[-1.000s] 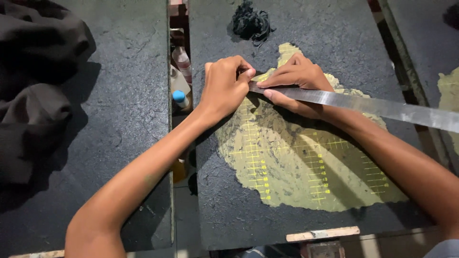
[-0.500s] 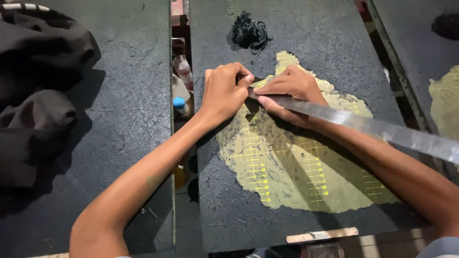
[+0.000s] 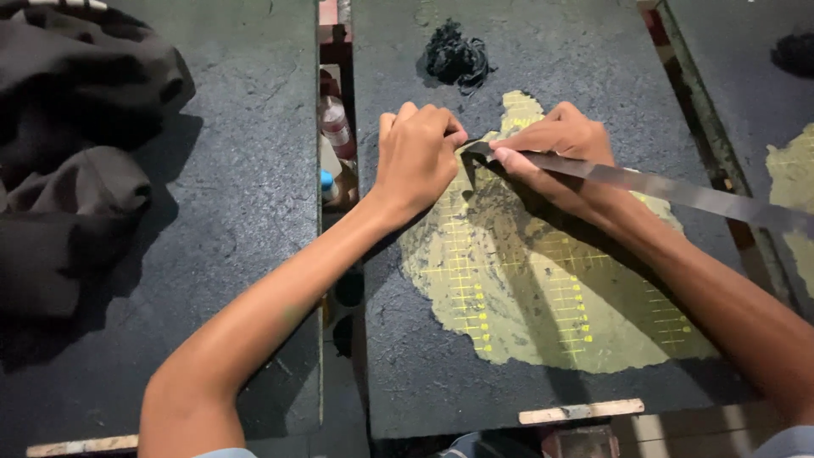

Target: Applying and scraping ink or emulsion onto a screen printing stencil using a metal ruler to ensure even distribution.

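We find the left hand curled into a loose fist, knuckles up, its fingertips pressed down at the tip of a long flat steel ruler. We cannot tell whether the fingers pinch the ruler's end or only bear on it.

The right hand lies just beside the left, fingers closed along the ruler's upper edge and holding it flat; the ruler runs from between the two hands away to the right, over the right forearm.

Under both hands lies a yellow-green irregular patch with a printed yellow grid, spread flat on the dark rough-surfaced work table. The patch extends from the hands toward the person's body.

Just beyond the hands, a small clump of black tangled thread rests on the table, apart from the patch.

Immediately left of the left hand, a narrow gap between the two tabletops serves as a holder: in it we see a small clear plastic bottle and a blue-capped bottle below it. Their contents we cannot make out.

Well to the left of the left forearm, dark brown folded cloth is heaped on the neighbouring table. Far right of the right hand, a second yellow-green patch shows at the frame's edge.
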